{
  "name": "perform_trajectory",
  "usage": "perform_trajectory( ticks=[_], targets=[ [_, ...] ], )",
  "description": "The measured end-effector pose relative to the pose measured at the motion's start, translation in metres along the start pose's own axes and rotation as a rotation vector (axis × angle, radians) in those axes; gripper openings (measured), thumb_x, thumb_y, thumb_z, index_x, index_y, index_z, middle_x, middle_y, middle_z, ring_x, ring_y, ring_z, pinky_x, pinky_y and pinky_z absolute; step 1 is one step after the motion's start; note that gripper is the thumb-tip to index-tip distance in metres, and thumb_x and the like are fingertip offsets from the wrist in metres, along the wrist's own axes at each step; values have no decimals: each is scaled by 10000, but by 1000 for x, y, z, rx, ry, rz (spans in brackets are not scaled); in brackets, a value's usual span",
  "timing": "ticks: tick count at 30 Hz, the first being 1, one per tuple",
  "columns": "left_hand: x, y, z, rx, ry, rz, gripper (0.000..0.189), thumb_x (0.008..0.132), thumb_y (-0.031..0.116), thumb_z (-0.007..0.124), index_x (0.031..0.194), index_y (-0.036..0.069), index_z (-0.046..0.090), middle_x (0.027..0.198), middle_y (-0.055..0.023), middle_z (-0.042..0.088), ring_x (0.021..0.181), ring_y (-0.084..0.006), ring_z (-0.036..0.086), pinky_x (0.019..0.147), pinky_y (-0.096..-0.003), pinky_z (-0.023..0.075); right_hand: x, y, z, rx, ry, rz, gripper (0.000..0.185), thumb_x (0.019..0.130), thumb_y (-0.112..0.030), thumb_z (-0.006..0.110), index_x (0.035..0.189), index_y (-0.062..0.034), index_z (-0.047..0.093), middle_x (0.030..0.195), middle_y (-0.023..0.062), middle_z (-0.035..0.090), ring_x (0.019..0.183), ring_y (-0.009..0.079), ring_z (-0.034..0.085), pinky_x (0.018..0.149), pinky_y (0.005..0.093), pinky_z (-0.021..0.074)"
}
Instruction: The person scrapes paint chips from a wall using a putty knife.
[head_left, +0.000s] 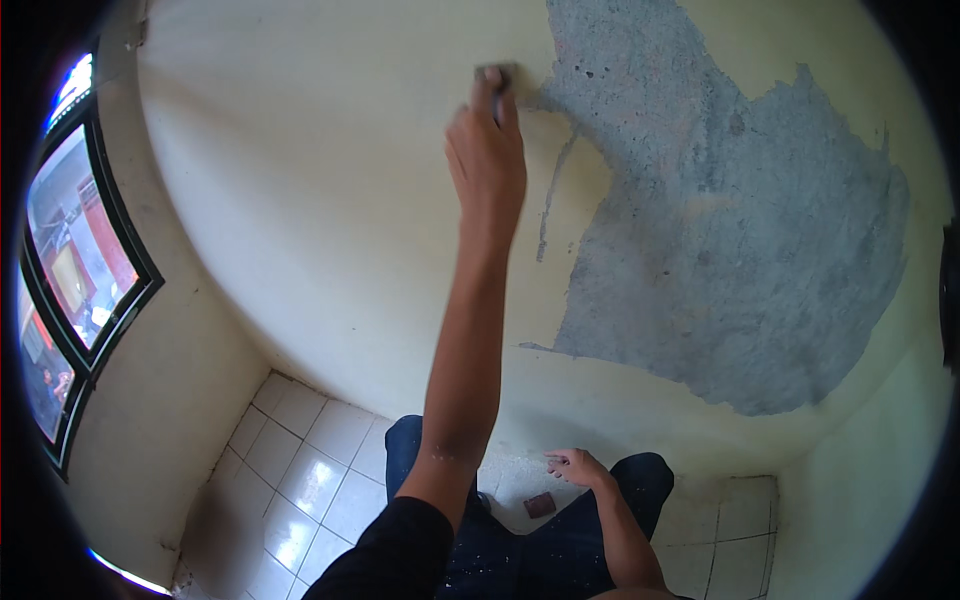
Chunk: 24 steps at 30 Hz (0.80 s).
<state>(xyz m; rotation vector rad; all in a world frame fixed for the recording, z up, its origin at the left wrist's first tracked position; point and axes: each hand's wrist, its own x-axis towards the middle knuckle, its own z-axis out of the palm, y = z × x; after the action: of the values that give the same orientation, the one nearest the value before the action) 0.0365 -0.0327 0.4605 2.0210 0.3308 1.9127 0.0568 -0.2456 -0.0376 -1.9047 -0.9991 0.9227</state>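
Note:
My left hand (491, 139) reaches up the pale yellow wall (337, 187) and grips a small dark, flat tool (506, 75); motion blur hides its exact kind. It is against or very near the wall, left of a large grey patch of bare plaster (720, 240) with ragged paint edges. Low between my knees, my right hand (579, 466) hangs beside my right thigh, fingers partly spread and apparently holding nothing. A small reddish-brown block or folded pad (539, 505) lies on the pale surface below that hand.
A dark-framed window (90, 255) is in the left wall. White floor tiles (304, 469) run along the wall's foot on both sides of my legs (525, 562), in dark trousers with pale specks. Another wall (855, 465) meets this one at the right. A blurred brown shape (223, 536) shows at lower left.

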Motion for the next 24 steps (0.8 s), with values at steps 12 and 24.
perform_trajectory(
  ticks=[12, 24],
  targets=[
    [-68, -50, -17, 13, -222, 94, 347, 1002, 198, 576, 1342, 138, 607, 890, -243, 669, 760, -391, 665, 706, -475, 524, 10, 6, -8, -10, 56, 50, 353, 924, -195, 634, 1235, -32, 672, 927, 125, 759, 801, 189, 731, 755, 336, 559],
    [-375, -83, -56, -152, -959, -590, 546, 911, 229, 679, 1425, 146, 512, 901, -201, 717, 796, -379, 693, 720, -443, 537, -5, -49, -10, 508, -71, -47, 570, 970, -301, 626, 1448, -36, 467, 1225, 139, 647, 1065, 209, 661, 922, 361, 528]
  ],
)
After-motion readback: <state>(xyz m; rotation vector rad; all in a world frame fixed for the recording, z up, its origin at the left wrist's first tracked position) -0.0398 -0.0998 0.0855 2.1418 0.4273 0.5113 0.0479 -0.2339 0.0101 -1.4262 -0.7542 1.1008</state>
